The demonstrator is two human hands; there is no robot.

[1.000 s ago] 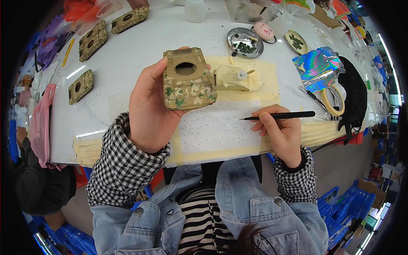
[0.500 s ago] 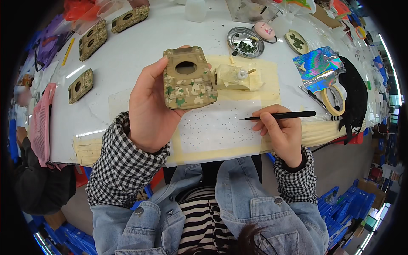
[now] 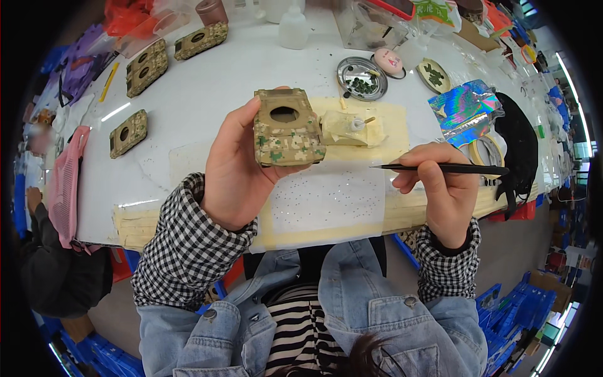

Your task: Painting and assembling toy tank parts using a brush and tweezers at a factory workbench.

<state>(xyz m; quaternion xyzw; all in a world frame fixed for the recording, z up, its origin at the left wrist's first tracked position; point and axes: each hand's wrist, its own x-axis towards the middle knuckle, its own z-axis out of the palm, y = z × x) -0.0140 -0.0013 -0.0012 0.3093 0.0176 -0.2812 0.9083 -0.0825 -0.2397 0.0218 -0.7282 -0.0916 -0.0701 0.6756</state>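
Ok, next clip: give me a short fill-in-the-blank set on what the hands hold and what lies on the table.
1. The left hand holds a camouflage model tank hull with a round ____ in its top.
2. The right hand holds thin black tweezers whose tip points to the person's ____.
3. A pale turret piece rests on the table just ____ of the held hull.

Missing words: hole; left; right

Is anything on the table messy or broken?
Nothing looks broken or spilled. The left hand holds a camouflage tank hull with a round hole on top; its pale turret sits apart on the table. The right hand holds a black tool.
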